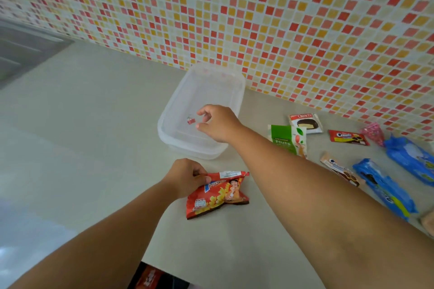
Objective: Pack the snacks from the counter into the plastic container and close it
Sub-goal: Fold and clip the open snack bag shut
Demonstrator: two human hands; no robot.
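Observation:
A clear plastic container [232, 87] stands open on the counter near the tiled wall. A small red candy [191, 120] is inside it, just left of my right hand [217, 123], whose fingers are spread and hold nothing. My left hand [187, 177] grips the top corner of a red potato-chip bag [217, 195] lying on the counter in front of the container. No lid is in view.
Right of the container lie a green nuts pack [287, 138], a Choco Pie [305, 122], a red cookie pack [347, 137], a pink candy bag [373, 132], a brown bar [340, 171] and two blue packs [385, 189]. A sink [23, 51] is far left.

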